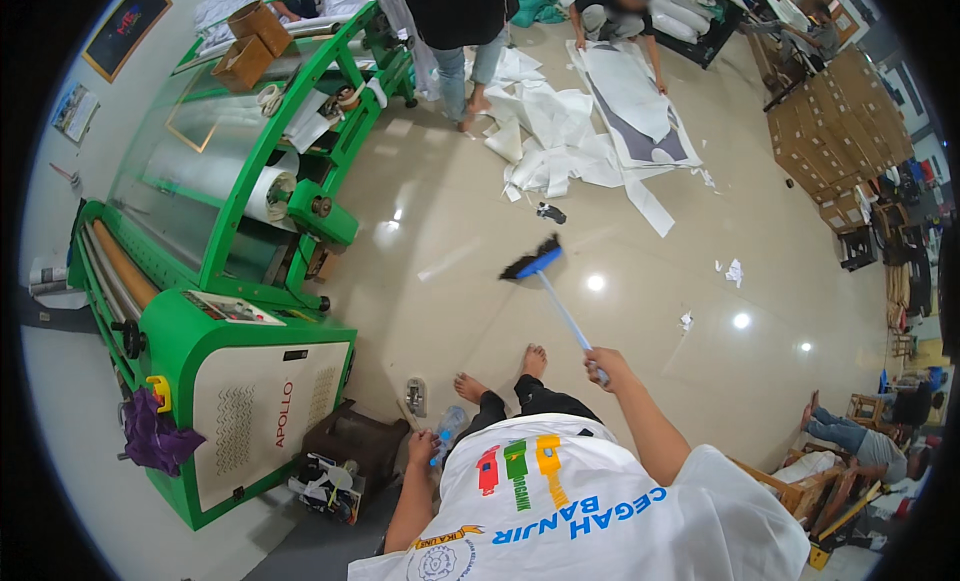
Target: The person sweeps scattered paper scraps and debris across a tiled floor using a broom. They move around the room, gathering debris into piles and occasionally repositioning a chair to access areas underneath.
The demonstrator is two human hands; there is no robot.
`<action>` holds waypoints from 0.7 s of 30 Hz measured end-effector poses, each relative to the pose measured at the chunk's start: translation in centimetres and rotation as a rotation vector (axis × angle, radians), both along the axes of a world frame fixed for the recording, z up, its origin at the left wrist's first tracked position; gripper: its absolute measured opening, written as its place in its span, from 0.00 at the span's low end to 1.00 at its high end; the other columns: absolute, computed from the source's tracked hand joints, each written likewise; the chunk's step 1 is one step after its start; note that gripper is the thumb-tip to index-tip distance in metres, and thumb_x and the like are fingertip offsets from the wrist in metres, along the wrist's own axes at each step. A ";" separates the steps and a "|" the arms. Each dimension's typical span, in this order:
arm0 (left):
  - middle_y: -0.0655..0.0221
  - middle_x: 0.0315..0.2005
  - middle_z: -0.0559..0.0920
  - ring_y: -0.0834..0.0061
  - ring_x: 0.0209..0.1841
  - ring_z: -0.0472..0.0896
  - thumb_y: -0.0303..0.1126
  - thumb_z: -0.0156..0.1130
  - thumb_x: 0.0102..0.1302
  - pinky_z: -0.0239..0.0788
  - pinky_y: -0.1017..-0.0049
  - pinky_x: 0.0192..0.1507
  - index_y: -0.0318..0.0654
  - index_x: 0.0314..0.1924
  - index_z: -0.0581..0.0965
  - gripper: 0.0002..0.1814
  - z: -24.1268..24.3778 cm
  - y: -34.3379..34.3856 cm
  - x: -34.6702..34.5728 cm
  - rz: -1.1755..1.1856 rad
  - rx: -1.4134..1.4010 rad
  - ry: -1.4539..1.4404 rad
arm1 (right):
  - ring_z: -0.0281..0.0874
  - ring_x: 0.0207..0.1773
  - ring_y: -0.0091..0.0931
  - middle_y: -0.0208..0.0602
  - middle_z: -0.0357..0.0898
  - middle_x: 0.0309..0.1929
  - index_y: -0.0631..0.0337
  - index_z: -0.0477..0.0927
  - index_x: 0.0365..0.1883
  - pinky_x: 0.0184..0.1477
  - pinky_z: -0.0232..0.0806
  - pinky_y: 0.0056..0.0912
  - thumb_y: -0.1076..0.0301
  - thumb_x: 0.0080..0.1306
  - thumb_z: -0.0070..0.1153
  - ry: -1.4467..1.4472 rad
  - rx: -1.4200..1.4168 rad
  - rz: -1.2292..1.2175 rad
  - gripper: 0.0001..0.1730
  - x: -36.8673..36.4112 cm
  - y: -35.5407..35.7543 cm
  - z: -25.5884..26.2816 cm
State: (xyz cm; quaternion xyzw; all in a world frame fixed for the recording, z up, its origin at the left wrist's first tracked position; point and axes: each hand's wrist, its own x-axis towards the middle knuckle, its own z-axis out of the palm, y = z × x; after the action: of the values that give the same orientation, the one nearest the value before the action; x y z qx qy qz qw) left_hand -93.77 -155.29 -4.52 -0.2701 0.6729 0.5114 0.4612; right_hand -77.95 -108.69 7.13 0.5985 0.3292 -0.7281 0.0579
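Observation:
My right hand [609,369] grips the pale blue handle [564,311] of a broom. Its blue head [540,263] with black bristles [517,267] is down at the tiled floor in front of my feet. Lower and to the left, my left hand [424,447] is closed around a thin tan stick [407,414], whose material I cannot make out. A clear plastic bottle [451,423] with a blue cap is close beside that hand. A small metallic object [415,397] lies on the floor just beyond the stick. Ahead of the bristles lies a small dark item [551,212].
A green Apollo roller machine [274,401] stands left, beside a dark stool [352,438]. White paper sheets [555,138] lie heaped ahead. One person [465,41] stands there; another [619,18] crouches over a printed panel [637,101]. Paper scraps [733,272] and stacked cartons [840,123] are right.

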 end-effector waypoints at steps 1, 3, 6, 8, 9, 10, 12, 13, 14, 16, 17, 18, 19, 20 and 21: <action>0.67 0.33 0.76 0.78 0.28 0.75 0.37 0.54 0.67 0.67 0.76 0.28 0.39 0.46 0.69 0.13 0.0 0.7 -0.6 -0.019 -0.010 0.014 | 0.61 0.14 0.18 0.30 0.67 0.19 0.62 0.71 0.29 0.12 0.56 0.19 0.71 0.63 0.49 -0.010 0.001 -0.066 0.05 2.5 0.9 0.6; 0.64 0.39 0.79 0.74 0.35 0.79 0.39 0.54 0.68 0.69 0.74 0.34 0.40 0.49 0.69 0.14 0.1 2.0 -1.6 -0.069 -0.034 0.023 | 0.60 0.13 0.18 0.30 0.67 0.19 0.63 0.71 0.29 0.12 0.55 0.19 0.72 0.63 0.49 -0.027 0.041 -0.117 0.04 6.4 2.6 1.5; 0.64 0.40 0.79 0.74 0.36 0.78 0.39 0.53 0.68 0.69 0.73 0.36 0.40 0.50 0.69 0.15 0.2 3.5 -3.3 -0.192 0.057 0.031 | 0.59 0.12 0.19 0.32 0.68 0.20 0.64 0.72 0.27 0.12 0.54 0.21 0.75 0.62 0.48 -0.196 0.228 0.014 0.04 8.8 3.8 2.6; 0.68 0.35 0.78 0.78 0.32 0.77 0.36 0.52 0.68 0.67 0.79 0.30 0.40 0.48 0.70 0.12 -0.1 4.3 -4.0 -0.141 0.009 0.077 | 0.60 0.13 0.19 0.32 0.68 0.20 0.65 0.73 0.27 0.13 0.54 0.22 0.75 0.62 0.48 -0.174 0.207 0.012 0.04 9.0 3.5 3.9; 0.69 0.33 0.78 0.79 0.31 0.77 0.35 0.52 0.67 0.66 0.80 0.27 0.40 0.47 0.70 0.11 -0.4 4.6 -4.3 -0.110 0.024 0.077 | 0.60 0.13 0.20 0.32 0.68 0.20 0.65 0.73 0.27 0.13 0.54 0.23 0.76 0.62 0.48 -0.197 0.204 0.018 0.04 9.0 3.2 4.9; 0.70 0.32 0.78 0.81 0.29 0.76 0.33 0.52 0.66 0.64 0.82 0.25 0.40 0.46 0.71 0.10 -0.6 4.7 -4.6 -0.093 0.021 0.058 | 0.60 0.13 0.19 0.31 0.68 0.20 0.66 0.74 0.28 0.13 0.54 0.23 0.76 0.62 0.48 -0.139 0.186 0.034 0.04 9.0 2.7 5.9; 0.70 0.32 0.78 0.80 0.29 0.76 0.33 0.52 0.66 0.64 0.81 0.25 0.40 0.46 0.71 0.10 -1.0 4.9 -4.7 -0.085 0.094 0.074 | 0.60 0.13 0.19 0.30 0.67 0.20 0.66 0.75 0.30 0.13 0.54 0.23 0.75 0.62 0.49 -0.086 0.149 0.063 0.04 8.4 1.2 7.8; 0.69 0.32 0.78 0.80 0.29 0.76 0.33 0.52 0.66 0.65 0.81 0.25 0.40 0.46 0.71 0.10 -1.1 5.0 -4.6 -0.089 0.123 0.074 | 0.61 0.14 0.19 0.30 0.67 0.19 0.66 0.75 0.30 0.14 0.55 0.23 0.75 0.61 0.50 -0.047 0.150 0.114 0.03 7.7 0.5 8.5; 0.69 0.31 0.78 0.80 0.29 0.76 0.33 0.52 0.66 0.65 0.81 0.25 0.40 0.46 0.71 0.10 -1.2 5.1 -4.5 -0.090 0.118 0.078 | 0.61 0.14 0.19 0.29 0.67 0.19 0.66 0.75 0.29 0.15 0.55 0.23 0.74 0.60 0.51 -0.029 0.152 0.160 0.04 6.6 -0.4 8.7; 0.69 0.31 0.78 0.80 0.29 0.77 0.33 0.53 0.66 0.65 0.81 0.24 0.39 0.46 0.71 0.10 -1.0 5.2 -3.6 -0.095 0.069 0.054 | 0.62 0.15 0.19 0.29 0.66 0.19 0.66 0.75 0.29 0.16 0.55 0.24 0.73 0.59 0.53 0.031 0.133 0.282 0.04 3.6 -2.0 8.4; 0.69 0.30 0.78 0.80 0.28 0.76 0.33 0.53 0.66 0.64 0.81 0.24 0.39 0.45 0.71 0.10 -0.9 5.4 -3.2 -0.096 0.073 0.080 | 0.62 0.16 0.19 0.28 0.66 0.19 0.66 0.76 0.30 0.16 0.55 0.24 0.73 0.59 0.52 0.086 0.101 0.359 0.05 1.7 -2.5 7.7; 0.70 0.30 0.78 0.80 0.27 0.76 0.33 0.53 0.66 0.64 0.81 0.24 0.39 0.45 0.71 0.10 -0.6 5.6 -2.6 -0.101 0.042 0.076 | 0.63 0.16 0.20 0.29 0.67 0.18 0.67 0.76 0.29 0.16 0.55 0.24 0.73 0.59 0.52 0.119 0.085 0.408 0.05 -0.6 -2.8 6.8; 0.70 0.29 0.78 0.81 0.27 0.75 0.32 0.53 0.66 0.64 0.81 0.24 0.38 0.45 0.71 0.10 -0.3 5.8 -2.3 -0.117 0.014 0.068 | 0.63 0.16 0.20 0.29 0.67 0.18 0.67 0.76 0.29 0.16 0.55 0.24 0.72 0.59 0.52 0.181 0.039 0.455 0.06 -2.9 -3.4 5.7; 0.70 0.29 0.78 0.81 0.27 0.75 0.33 0.53 0.66 0.64 0.81 0.24 0.38 0.45 0.71 0.10 0.0 6.0 -2.0 -0.094 0.050 0.064 | 0.63 0.16 0.21 0.31 0.68 0.18 0.67 0.75 0.27 0.16 0.55 0.24 0.73 0.59 0.52 0.176 0.094 0.517 0.05 -5.9 -4.2 4.5; 0.70 0.30 0.78 0.81 0.27 0.75 0.33 0.53 0.66 0.64 0.80 0.25 0.38 0.45 0.71 0.10 0.4 6.1 -1.5 -0.085 0.087 0.057 | 0.63 0.15 0.21 0.32 0.69 0.18 0.66 0.75 0.26 0.16 0.54 0.24 0.73 0.59 0.52 0.125 0.137 0.587 0.06 -8.5 -5.2 3.4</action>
State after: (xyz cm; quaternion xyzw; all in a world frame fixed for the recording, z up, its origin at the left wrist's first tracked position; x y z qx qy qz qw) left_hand -95.27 -149.22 -4.11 -0.2064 0.6738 0.5276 0.4745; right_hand -86.44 -113.88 10.54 0.4345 0.5392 -0.6917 0.2049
